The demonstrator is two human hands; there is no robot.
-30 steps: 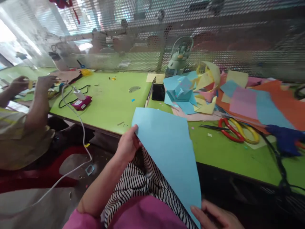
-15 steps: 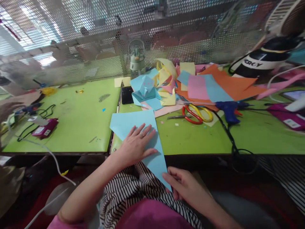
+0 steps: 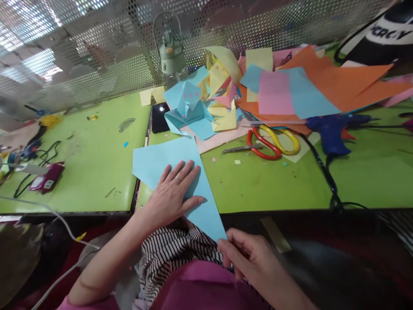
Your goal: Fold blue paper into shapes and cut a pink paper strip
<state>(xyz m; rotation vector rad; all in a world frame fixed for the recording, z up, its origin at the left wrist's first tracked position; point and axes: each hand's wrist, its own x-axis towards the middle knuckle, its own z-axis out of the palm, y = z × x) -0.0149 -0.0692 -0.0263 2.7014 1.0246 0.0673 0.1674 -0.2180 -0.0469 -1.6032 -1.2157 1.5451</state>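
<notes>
A folded sheet of light blue paper point(image 3: 158, 160) lies on the green tabletop, its pointed end reaching over the front edge above my lap. My left hand point(image 3: 174, 189) rests flat on the sheet with fingers spread, a ring on one of them. At the paper's near tip, my right hand point(image 3: 243, 254) pinches the corner between thumb and fingers. Beyond the sheet stands a folded blue paper figure point(image 3: 190, 107) with pink dots. Scissors point(image 3: 271, 144) with red and yellow handles lie to the right of the sheet.
A blue glue gun point(image 3: 332, 133) with a black cord lies at the right. Behind are orange sheets point(image 3: 329, 86), a phone point(image 3: 160, 118) and a green bottle point(image 3: 172, 60). A purple box point(image 3: 47, 177) with cables is at the left. A perforated screen point(image 3: 106, 56) runs along the back.
My view has shifted closer to the table and to the right. The left hand stays flat on the paper, and the right hand still holds its tip, with the thumb now nearer the corner.
</notes>
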